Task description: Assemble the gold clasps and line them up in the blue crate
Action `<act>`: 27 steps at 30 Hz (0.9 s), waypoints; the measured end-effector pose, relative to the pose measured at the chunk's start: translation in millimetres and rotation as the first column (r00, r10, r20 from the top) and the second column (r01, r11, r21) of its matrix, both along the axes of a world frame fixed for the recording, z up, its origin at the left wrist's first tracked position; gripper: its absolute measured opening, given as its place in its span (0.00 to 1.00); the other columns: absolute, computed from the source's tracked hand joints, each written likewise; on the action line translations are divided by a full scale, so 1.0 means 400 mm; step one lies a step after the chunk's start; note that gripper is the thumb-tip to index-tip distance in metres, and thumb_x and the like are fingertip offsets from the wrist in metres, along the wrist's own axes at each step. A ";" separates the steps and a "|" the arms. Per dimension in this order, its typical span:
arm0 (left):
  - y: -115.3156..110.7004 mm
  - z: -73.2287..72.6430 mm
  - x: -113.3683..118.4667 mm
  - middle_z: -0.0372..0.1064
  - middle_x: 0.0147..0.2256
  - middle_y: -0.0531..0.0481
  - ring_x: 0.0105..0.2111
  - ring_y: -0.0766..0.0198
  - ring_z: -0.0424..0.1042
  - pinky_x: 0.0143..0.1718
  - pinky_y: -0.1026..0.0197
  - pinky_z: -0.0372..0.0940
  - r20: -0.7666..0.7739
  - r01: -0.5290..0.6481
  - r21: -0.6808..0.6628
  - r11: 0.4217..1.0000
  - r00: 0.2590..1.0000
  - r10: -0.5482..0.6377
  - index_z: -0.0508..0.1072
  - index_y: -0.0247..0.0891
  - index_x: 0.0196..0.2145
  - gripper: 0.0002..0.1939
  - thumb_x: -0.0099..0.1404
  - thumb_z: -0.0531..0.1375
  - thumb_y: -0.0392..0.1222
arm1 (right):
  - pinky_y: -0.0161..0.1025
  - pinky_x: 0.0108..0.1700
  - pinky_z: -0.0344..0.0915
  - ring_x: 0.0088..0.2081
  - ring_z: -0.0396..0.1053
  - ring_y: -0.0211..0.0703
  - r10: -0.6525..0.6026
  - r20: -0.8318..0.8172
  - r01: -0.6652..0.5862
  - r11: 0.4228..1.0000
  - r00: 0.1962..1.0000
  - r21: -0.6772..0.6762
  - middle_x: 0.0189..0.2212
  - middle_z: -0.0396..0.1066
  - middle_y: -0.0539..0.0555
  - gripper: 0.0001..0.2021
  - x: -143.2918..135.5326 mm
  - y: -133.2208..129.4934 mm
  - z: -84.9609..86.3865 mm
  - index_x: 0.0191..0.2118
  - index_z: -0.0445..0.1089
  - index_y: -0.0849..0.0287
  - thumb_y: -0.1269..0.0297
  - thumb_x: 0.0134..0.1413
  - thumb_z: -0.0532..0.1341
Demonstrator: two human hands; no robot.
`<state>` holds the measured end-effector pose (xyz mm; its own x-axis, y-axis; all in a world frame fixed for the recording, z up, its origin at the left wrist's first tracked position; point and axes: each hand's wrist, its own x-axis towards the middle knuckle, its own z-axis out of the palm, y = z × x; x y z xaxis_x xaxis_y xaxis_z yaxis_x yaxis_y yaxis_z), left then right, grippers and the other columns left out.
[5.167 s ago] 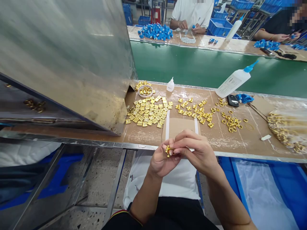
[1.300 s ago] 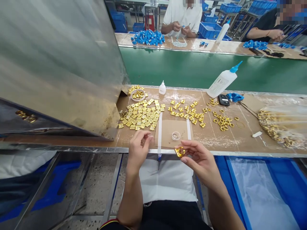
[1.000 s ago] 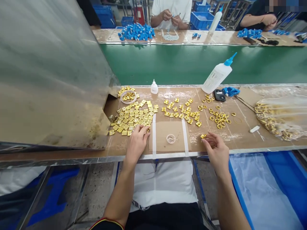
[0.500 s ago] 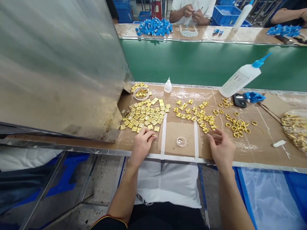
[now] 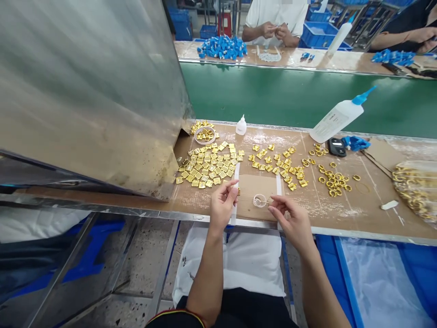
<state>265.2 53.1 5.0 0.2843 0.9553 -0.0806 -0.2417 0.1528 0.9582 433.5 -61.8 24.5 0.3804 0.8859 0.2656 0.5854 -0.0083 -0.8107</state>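
Observation:
My left hand (image 5: 222, 205) is closed in a pinch on a small gold square piece (image 5: 238, 192), mostly hidden by the fingers, over the left tape strip of the cardboard pad (image 5: 247, 212). My right hand (image 5: 291, 219) has its thumb and fingertips together at the end of a thin stick (image 5: 267, 202). That stick leans out of a small clear round dish (image 5: 255, 203) on the pad. Many flat gold square pieces (image 5: 205, 171) lie spread beyond my left hand. Gold pieces with raised parts (image 5: 286, 164) lie scattered behind the pad, and gold rings (image 5: 336, 182) lie farther right.
A metal housing (image 5: 102, 100) rises at the left. Behind the pieces stand a small white bottle (image 5: 241, 126) and a large leaning bottle (image 5: 332, 122). A bag of gold rings (image 5: 414, 189) lies at right. Across the green belt (image 5: 273, 93), co-workers' hands (image 5: 275, 31) are busy.
My left hand has moved right with the gold piece, up to the pad. My right hand has come left from beside the pad to the stick in the dish. The view has shifted slightly.

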 end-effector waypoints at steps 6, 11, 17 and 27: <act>-0.035 -0.021 -0.024 0.66 0.23 0.55 0.19 0.72 0.62 0.20 0.67 0.58 0.001 0.128 -0.009 0.992 0.992 -0.128 0.81 0.36 0.40 0.23 0.58 0.69 0.59 | 0.39 0.33 0.71 0.31 0.73 0.43 0.144 0.146 -0.146 0.989 0.979 0.004 0.33 0.78 0.55 0.09 -0.015 0.016 0.021 0.37 0.76 0.55 0.61 0.67 0.59; -0.033 -0.019 -0.045 0.61 0.21 0.58 0.19 0.71 0.59 0.21 0.67 0.55 -0.090 0.230 0.044 0.972 0.970 -0.225 0.80 0.36 0.38 0.15 0.58 0.70 0.49 | 0.38 0.36 0.70 0.33 0.73 0.42 0.302 0.150 -0.298 0.953 0.941 -0.048 0.33 0.76 0.54 0.07 -0.016 0.052 0.037 0.37 0.75 0.55 0.64 0.67 0.59; -0.019 -0.014 -0.050 0.59 0.23 0.58 0.22 0.71 0.57 0.23 0.67 0.54 -0.120 0.288 0.072 0.955 0.953 -0.278 0.81 0.36 0.38 0.13 0.58 0.70 0.47 | 0.37 0.35 0.69 0.33 0.72 0.42 0.324 0.162 -0.312 0.946 0.932 -0.091 0.34 0.75 0.54 0.07 0.001 0.080 0.050 0.36 0.74 0.56 0.66 0.67 0.60; -0.014 -0.022 0.006 0.61 0.25 0.57 0.24 0.71 0.61 0.26 0.68 0.58 -0.042 0.175 0.026 0.984 0.984 -0.174 0.79 0.35 0.41 0.18 0.55 0.71 0.48 | 0.35 0.35 0.68 0.31 0.71 0.40 0.281 0.260 -0.284 0.958 0.924 -0.024 0.31 0.72 0.51 0.05 0.006 0.085 0.038 0.40 0.71 0.56 0.71 0.65 0.59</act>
<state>267.7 47.7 -3.9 0.4444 0.8933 -0.0677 -0.1755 0.1609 0.9712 435.9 -27.8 39.8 0.0314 0.9422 0.3337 0.7507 0.1982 -0.6302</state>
